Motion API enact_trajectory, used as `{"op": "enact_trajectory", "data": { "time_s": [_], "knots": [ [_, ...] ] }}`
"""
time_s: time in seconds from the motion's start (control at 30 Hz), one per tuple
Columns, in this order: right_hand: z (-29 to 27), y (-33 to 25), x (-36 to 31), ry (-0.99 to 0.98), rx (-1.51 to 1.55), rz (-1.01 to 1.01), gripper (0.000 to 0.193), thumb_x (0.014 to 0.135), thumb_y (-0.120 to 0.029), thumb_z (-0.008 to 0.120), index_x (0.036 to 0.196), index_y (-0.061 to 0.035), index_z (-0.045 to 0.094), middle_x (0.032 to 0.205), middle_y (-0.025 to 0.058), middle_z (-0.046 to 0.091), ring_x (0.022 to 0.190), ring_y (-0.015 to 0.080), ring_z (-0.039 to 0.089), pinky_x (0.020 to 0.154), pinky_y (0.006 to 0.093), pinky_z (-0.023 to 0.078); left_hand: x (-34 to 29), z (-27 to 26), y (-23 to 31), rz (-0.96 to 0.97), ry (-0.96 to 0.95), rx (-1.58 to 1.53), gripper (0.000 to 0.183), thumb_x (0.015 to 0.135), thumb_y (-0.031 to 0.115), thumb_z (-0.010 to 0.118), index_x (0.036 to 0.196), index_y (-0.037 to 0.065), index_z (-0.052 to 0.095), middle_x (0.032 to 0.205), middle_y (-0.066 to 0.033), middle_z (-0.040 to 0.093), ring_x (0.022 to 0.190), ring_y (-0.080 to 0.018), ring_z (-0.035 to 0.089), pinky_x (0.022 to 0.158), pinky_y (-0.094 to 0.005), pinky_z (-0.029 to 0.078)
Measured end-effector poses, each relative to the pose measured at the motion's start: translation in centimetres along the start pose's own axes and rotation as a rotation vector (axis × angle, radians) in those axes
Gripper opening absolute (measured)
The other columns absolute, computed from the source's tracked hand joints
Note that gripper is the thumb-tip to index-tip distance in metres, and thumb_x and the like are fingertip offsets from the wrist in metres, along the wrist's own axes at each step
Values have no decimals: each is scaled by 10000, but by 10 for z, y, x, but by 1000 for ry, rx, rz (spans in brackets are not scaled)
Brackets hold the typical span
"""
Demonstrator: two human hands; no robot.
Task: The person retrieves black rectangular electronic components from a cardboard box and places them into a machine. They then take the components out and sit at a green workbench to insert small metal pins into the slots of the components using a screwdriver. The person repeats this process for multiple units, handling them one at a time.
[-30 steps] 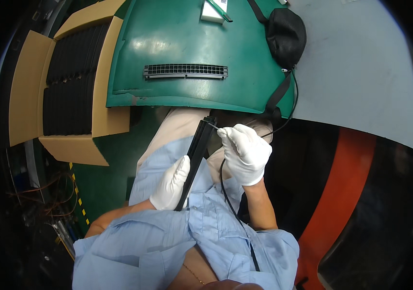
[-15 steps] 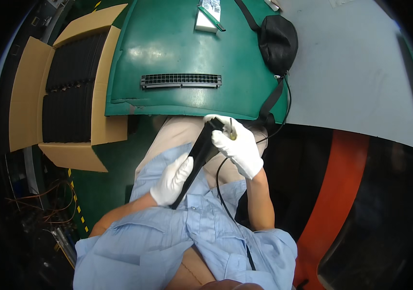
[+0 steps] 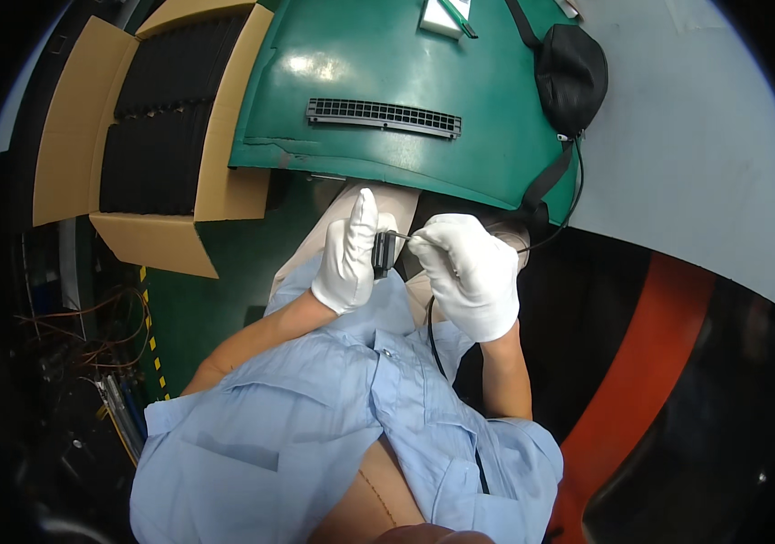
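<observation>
Both my hands wear white gloves and are raised over my lap. My left hand (image 3: 349, 263) is closed around a black plastic part (image 3: 384, 255), which now shows its narrow end; its thumb points up. My right hand (image 3: 469, 272) pinches a tool with a thin metal shaft (image 3: 400, 236), its handle hidden in the glove. The shaft reaches left to the end of the black part; whether its tip touches or enters the part, I cannot tell. Ahead, a black slotted grille strip (image 3: 384, 118) lies on the green mat.
At the left stands an open cardboard box (image 3: 210, 136) packed with black parts (image 3: 151, 159). On the green mat (image 3: 369, 68) are a white box (image 3: 442, 20) with a green cutter (image 3: 458, 18) and a black pouch (image 3: 573, 77) with strap. A black cable (image 3: 578, 195) hangs at the mat's right.
The black part has turned from lengthwise to end-on, raised by my left hand. My right hand has come off its far end and now points the tool's shaft at it. The view has shifted.
</observation>
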State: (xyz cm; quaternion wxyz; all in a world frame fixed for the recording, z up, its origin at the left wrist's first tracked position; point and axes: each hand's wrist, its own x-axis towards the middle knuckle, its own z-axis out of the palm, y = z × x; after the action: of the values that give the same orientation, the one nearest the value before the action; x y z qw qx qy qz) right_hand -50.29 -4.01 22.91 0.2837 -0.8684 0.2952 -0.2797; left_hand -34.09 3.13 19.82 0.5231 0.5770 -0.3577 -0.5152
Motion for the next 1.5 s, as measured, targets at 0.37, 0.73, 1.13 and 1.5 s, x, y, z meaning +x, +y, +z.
{"op": "enact_trajectory", "data": {
  "time_s": [0.37,0.73,1.13,1.5],
  "knots": [
    [-16,-11,-20,-181,-251,-214,314,664,-97,756,968,-108,681,851,20,694,665,198,672,558,303,497,-6,3,-11,2,-83,-41,732,1109,484,192,609,25,466,531,-7,388,503,-97,335,511,-291,307],
    [-16,-6,-25,-81,-227,-182,326,669,-45,749,981,-106,679,839,25,691,629,201,655,553,308,494,-12,3,-13,0,-161,8,764,1099,508,150,650,13,520,548,-34,438,511,-135,384,542,-309,351],
    [-29,-26,-6,-466,421,873,255,844,-231,824,895,-9,708,781,42,702,678,59,654,619,252,527,-15,9,-33,-14,-243,-28,770,1074,571,109,942,53,665,662,-46,596,578,-165,542,614,-294,446],
    [-15,-44,-16,227,91,405,226,879,-186,790,962,11,717,708,56,642,590,95,577,556,240,471,46,-32,32,474,499,394,660,1014,384,598,1461,-26,339,1360,-230,510,1261,-308,523,1034,-413,466]
  ]
}}
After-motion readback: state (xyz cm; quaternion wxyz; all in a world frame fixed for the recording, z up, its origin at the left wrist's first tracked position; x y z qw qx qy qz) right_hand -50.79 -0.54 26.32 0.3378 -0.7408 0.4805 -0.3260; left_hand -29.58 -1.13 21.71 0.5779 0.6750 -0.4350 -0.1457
